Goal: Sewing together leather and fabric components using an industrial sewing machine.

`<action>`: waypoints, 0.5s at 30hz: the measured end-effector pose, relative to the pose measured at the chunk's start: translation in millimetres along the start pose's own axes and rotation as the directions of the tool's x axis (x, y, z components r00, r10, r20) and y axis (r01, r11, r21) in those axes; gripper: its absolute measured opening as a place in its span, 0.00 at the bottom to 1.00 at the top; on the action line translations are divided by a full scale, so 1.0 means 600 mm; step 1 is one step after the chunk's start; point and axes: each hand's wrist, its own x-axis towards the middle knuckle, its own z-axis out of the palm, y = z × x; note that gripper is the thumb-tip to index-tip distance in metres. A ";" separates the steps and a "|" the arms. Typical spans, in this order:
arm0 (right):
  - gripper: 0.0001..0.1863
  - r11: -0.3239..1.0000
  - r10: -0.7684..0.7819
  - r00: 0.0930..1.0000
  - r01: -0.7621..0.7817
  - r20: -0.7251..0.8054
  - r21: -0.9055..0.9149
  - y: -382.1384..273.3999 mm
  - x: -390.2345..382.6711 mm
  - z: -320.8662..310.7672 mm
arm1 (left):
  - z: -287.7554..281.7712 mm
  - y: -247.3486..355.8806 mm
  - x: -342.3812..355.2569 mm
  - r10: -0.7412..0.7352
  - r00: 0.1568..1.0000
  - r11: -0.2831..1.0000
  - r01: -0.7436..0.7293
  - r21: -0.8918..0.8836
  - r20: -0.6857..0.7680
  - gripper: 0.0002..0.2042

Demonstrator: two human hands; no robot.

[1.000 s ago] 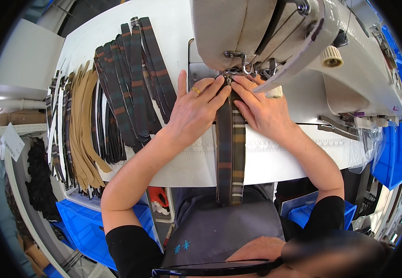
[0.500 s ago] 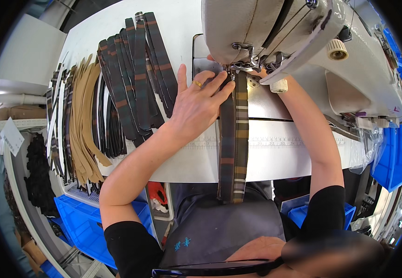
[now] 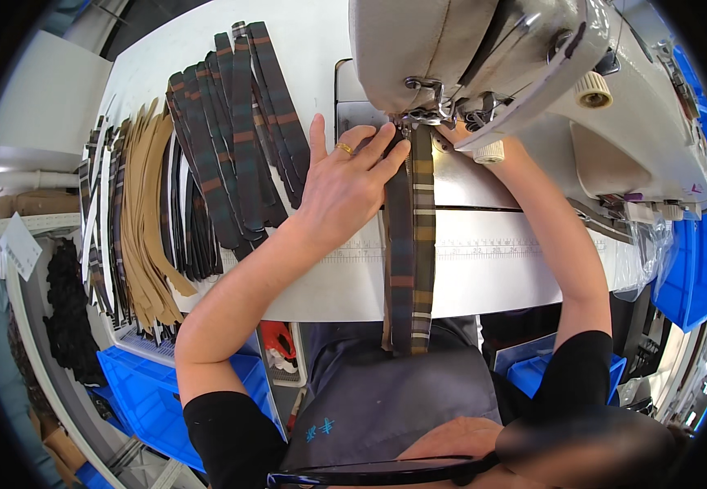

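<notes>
Two plaid fabric strips, a dark one and an olive-and-white one, run lengthwise under the head of a sewing machine and hang over the table's near edge. My left hand, a gold ring on one finger, lies with fingers stretched and apart. Its fingertips touch the dark strip just in front of the presser foot. Behind the machine head, beside the olive strip's right edge, is my right hand. Its fingers are mostly hidden there.
Dark plaid strips lie fanned on the white table at left, next to tan strips. A ruler scale crosses the table. Blue bins stand below left and a blue bin at right. Clear plastic hangs at the right edge.
My right hand has shifted slightly nearer, partly covering the metal plate beside the strips, and the right elbow has moved a little outward. My left hand stays nearly in place on the dark strip.
</notes>
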 end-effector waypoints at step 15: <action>0.17 0.960 -0.267 0.946 0.242 -0.186 -0.144 -0.041 -0.060 0.027 | -0.008 0.006 -0.009 0.043 0.998 0.997 -0.040 0.061 -0.047 0.21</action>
